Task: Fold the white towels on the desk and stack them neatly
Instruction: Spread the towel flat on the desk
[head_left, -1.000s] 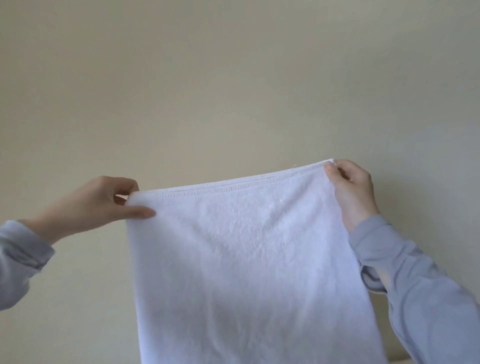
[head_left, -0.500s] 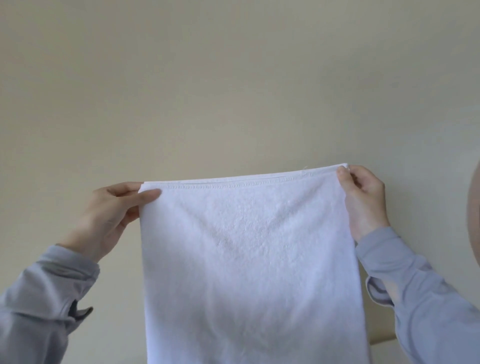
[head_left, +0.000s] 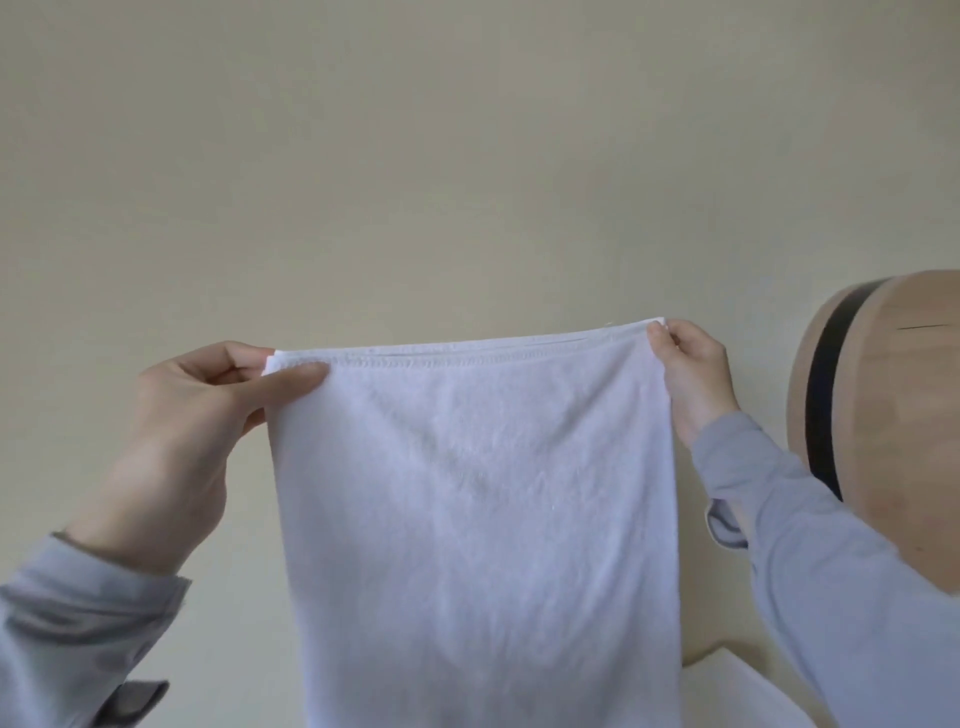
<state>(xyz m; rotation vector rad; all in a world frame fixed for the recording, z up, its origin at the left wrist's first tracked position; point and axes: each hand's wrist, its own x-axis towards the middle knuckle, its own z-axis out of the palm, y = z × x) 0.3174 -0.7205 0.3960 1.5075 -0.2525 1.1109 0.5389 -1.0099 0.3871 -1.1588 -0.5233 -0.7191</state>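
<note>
Before the wall, left grip and right grip raised; each tight on a towel corner.

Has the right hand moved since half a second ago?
Yes, rightward: the right hand now sits nearer the round wooden thing, though the camera also turned.

Plain indoor room, kind unclear — bare cream wall, rounded wooden piece with black band, white surface edge.
</note>
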